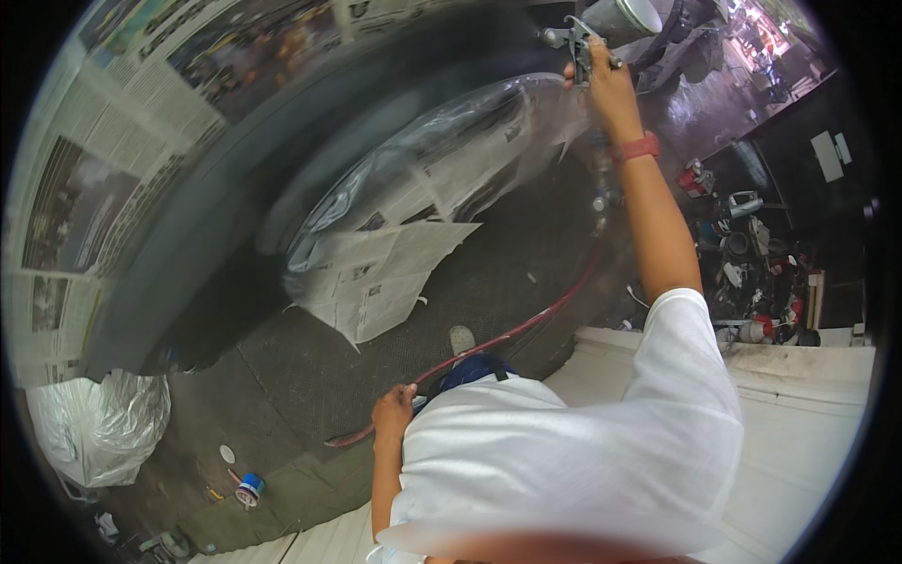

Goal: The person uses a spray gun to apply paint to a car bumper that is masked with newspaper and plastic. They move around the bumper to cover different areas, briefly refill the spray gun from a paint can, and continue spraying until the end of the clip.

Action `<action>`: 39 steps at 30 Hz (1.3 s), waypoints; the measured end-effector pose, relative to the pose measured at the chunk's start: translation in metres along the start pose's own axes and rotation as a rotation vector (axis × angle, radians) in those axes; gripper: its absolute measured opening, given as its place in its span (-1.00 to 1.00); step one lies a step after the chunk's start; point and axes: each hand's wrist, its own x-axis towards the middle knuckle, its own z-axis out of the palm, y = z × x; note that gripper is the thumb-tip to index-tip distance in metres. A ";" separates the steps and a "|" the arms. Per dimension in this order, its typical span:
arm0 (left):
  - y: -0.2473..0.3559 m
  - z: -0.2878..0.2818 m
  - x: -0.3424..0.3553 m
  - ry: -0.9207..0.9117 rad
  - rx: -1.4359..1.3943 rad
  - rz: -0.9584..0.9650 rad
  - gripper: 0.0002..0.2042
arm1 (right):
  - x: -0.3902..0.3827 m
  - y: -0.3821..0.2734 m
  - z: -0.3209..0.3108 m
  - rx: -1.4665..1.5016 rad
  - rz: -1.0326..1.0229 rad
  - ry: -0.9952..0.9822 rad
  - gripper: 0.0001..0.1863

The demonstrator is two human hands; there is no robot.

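Note:
My right hand (609, 83), stretched out to the upper right, is closed round a metal spray gun (578, 45) with a grey cup (620, 19). Below that wrist, a metal fitting (601, 199) hangs at the upper end of a red air hose (512, 334). Low beside my body, my left hand (393, 412) grips this hose, whose slack end bends away to the left. The spray gun is by the far end of a dark grey curved vehicle panel (202, 221). Newspaper and clear plastic sheeting (343, 202) mask the panel's inner opening.
More newspaper (89, 197) covers the body at the left. A silver cover (108, 428) wraps a round shape at lower left, near a blue-and-white can (249, 489) on the floor. Cluttered tools and cans (752, 273) lie at right, beyond a pale ledge (799, 376).

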 end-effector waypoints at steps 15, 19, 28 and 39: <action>0.122 -0.034 0.016 0.000 -0.063 0.045 -0.48 | 0.199 0.113 -0.129 -0.075 0.127 0.355 -0.29; 0.107 -0.038 0.003 0.032 -0.116 -0.027 -0.47 | 0.213 0.112 -0.109 -0.149 0.159 0.496 -0.30; -0.010 -0.043 -0.027 0.095 -0.144 -0.171 -0.48 | 0.059 0.017 0.000 0.063 0.117 0.167 -0.33; -0.267 -0.066 -0.126 0.180 -0.239 -0.187 -0.49 | -0.192 -0.139 0.228 0.148 0.006 -0.178 -0.36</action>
